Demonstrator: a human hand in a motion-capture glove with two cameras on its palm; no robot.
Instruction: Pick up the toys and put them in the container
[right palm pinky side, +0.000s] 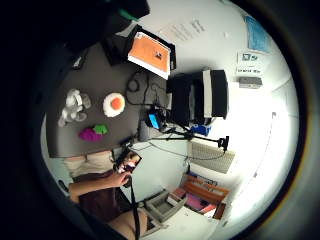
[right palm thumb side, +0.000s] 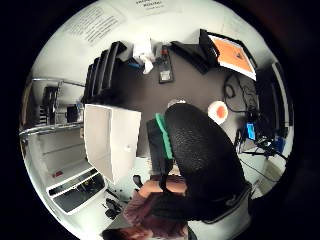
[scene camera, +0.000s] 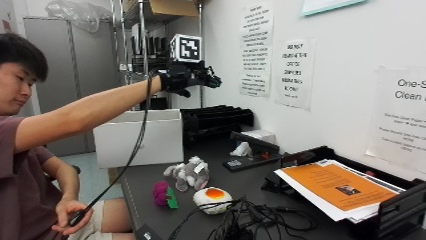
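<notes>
White wall (scene camera: 346, 50) carrying printed notices (scene camera: 255, 50) behind the raised fingers; dark table (scene camera: 200, 175) set against it, below the fingers; black paper trays (scene camera: 216, 120) at the table's far end, a tray of orange-covered papers (scene camera: 339, 187) at its near end; tangled black cables (scene camera: 249, 222) on the tabletop; metal shelving (scene camera: 130, 55) and a grey cabinet (scene camera: 56, 75) beyond.

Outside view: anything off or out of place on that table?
Nothing spilled or damaged. The three toys, grey plush elephant, pink and green toy and fried egg toy, lie on the table outside the white container. The gloved right hand is raised high above, holding no toy.
</notes>
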